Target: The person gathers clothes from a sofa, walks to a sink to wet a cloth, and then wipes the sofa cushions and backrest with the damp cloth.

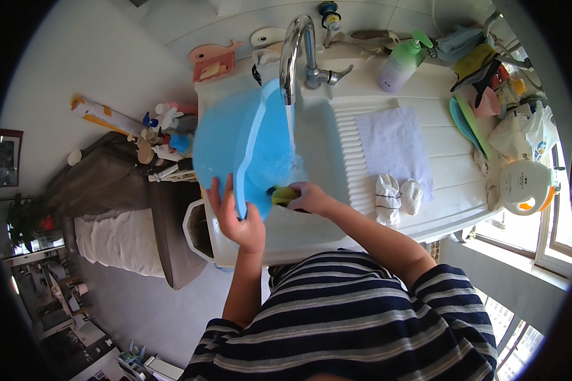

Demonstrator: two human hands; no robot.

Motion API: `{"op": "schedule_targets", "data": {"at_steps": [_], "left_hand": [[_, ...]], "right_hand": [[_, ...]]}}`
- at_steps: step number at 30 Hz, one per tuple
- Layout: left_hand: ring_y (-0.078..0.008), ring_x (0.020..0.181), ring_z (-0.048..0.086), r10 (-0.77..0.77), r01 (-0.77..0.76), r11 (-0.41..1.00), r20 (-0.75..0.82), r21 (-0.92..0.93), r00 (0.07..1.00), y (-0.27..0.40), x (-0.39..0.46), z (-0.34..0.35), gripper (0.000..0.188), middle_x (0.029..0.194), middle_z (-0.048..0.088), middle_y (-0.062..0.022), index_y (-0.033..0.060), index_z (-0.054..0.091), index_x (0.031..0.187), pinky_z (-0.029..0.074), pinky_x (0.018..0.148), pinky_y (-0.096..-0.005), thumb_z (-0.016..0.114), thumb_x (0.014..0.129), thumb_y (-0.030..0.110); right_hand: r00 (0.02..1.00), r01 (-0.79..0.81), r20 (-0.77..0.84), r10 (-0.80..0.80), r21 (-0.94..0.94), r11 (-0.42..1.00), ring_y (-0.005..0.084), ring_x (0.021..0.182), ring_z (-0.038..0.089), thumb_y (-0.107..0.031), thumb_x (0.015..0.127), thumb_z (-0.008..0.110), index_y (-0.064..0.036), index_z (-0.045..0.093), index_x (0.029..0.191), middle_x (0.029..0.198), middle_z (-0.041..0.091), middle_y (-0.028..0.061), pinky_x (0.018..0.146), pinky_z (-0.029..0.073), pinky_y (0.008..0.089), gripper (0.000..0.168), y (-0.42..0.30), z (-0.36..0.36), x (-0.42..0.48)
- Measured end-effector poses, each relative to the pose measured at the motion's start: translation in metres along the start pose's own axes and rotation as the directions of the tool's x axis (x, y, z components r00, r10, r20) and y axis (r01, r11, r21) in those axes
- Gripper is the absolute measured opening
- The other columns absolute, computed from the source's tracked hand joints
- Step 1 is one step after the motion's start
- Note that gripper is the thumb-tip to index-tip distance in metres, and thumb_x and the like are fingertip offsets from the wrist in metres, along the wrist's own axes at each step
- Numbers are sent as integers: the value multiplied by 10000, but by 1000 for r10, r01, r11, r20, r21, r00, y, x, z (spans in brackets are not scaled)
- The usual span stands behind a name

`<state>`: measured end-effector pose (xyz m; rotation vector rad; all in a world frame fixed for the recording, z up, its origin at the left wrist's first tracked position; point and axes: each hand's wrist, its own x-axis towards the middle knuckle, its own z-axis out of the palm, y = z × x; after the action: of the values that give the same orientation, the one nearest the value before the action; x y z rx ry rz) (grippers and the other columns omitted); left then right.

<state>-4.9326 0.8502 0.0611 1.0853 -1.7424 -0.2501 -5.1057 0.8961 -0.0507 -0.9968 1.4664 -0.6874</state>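
A blue plastic basin [226, 128] is tipped on its side in the left part of the white laundry sink [320, 143]. My left hand [238, 219] grips its near rim, fingers on the outer wall and thumb at the edge. In my right hand [310, 197] is a yellow-green and dark cloth or sponge [284, 195]; I cannot tell which. It is just inside the basin's opening, low down. From the chrome faucet [288, 71] a stream of water [291, 126] falls and splashes beside the basin's inner side.
On the ribbed washboard side lie a pale cloth [395, 143] and two bundled white socks [387, 197]. A green pump bottle [405, 62] stands behind. At right are a white detergent jug [524, 185] and plastic bags. A pink whale soap dish [214, 62] sits at back left, above several bottles [164, 138].
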Motion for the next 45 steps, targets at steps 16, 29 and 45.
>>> {"op": "schedule_targets", "data": {"at_steps": [16, 29, 45], "left_hand": [[-467, 1296, 566, 571, -546, 810, -75, 212, 818, -18, 54, -52, 309, 1288, 676, -172, -3, 597, 1220, 340, 1125, -714, 561, 918, -55], [-261, 1208, 572, -665, 642, 586, 159, -495, 730, -58, -53, 14, 641, 1358, 553, -135, -41, 462, 1415, 418, 1095, -382, 501, 780, -115], [-315, 1487, 344, -469, 627, 632, 420, -455, 777, -2, -21, 46, 666, 1627, 327, -134, 110, 308, 1583, 224, 1211, -505, 563, 1019, 356]], "right_hand": [[955, -192, 73, 288, 891, 411, 148, 856, 615, -449, 914, 757, -118, 681, 1128, 947, 652, 0, 760, 523, 311, 402, 11, -47, -23], [992, -94, 94, -85, 996, 11, 385, 1169, 630, -283, 1008, 590, -51, 540, 1289, 1303, 614, 173, 921, 574, 510, 368, -9, -71, 28], [991, 112, -66, -114, 878, 465, 285, 980, 702, -227, 957, 646, -24, 596, 1184, 1162, 660, 171, 709, 610, 367, 309, -62, -58, 73]]}}
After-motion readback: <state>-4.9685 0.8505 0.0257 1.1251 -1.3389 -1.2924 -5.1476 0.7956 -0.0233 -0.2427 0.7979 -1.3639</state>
